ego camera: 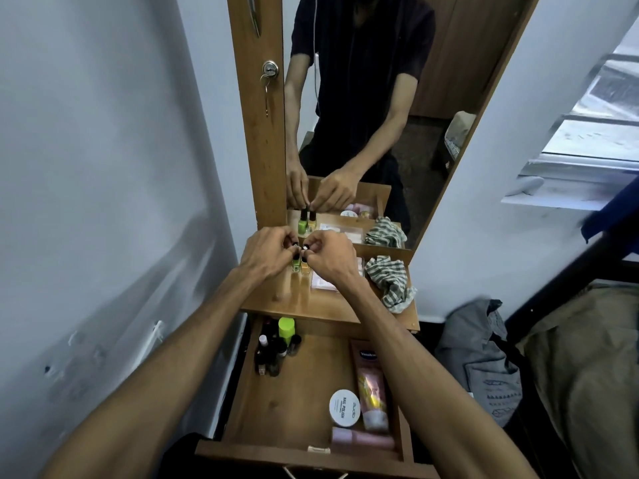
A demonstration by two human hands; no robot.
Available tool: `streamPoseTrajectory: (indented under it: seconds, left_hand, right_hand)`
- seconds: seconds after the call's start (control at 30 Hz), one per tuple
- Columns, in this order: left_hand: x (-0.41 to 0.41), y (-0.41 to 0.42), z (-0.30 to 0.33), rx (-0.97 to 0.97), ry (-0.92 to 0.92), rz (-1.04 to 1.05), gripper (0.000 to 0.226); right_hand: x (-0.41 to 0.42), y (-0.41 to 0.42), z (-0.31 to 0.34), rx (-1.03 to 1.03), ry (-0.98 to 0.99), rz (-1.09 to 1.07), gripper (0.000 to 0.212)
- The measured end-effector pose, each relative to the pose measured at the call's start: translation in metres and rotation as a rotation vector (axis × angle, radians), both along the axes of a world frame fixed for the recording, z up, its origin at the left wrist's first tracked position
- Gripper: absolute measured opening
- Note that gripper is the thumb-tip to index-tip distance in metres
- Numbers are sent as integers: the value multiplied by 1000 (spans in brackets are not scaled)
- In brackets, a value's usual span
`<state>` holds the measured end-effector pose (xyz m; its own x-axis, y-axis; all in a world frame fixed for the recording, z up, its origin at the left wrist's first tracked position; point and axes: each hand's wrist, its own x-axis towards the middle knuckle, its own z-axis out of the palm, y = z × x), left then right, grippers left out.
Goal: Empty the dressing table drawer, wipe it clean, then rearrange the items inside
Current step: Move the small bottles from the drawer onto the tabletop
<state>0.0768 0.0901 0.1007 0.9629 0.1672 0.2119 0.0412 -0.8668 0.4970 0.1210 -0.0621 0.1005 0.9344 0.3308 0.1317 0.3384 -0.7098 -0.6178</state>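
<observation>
Pinching one nail polish bottle cap each, the left hand [268, 252] and right hand [328, 257] hold green bottle [296, 265] and yellow bottle [305, 267] on the tabletop [304, 305] above the open drawer [294, 385]; crowded fingers could topple either

Glossy wooden tabletop [325, 305], checked cloth rag [390, 281], matt wooden drawer [294, 385]

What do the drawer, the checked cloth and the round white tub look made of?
Drawer: wood or wood-look laminate, with brown grain and knots under a semi-gloss sheen; which one is unclear.
Checked cloth: soft woven fabric, matte, crumpled into folds.
Round white tub: probably plastic, with a smooth white lid and printed label.
</observation>
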Motion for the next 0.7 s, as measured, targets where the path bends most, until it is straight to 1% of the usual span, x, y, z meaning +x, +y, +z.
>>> streamPoseTrajectory:
  seconds: [0.17, 0.37, 0.53, 0.7]
  left_hand:
    - [24, -2, -3, 12, 3, 11, 14]
    - [36, -2, -12, 25, 5, 35, 14]
    - [42, -1, -19, 25, -6, 37, 18]
    - [46, -4, -23, 38, -44, 31, 19]
  right_hand:
    - [19, 5, -8, -32, 22, -32, 13]
    - [30, 8, -16, -45, -35, -25, 7]
    - [32, 12, -19, -37, -69, -49, 7]
    - [32, 10, -21, -31, -92, -67, 18]
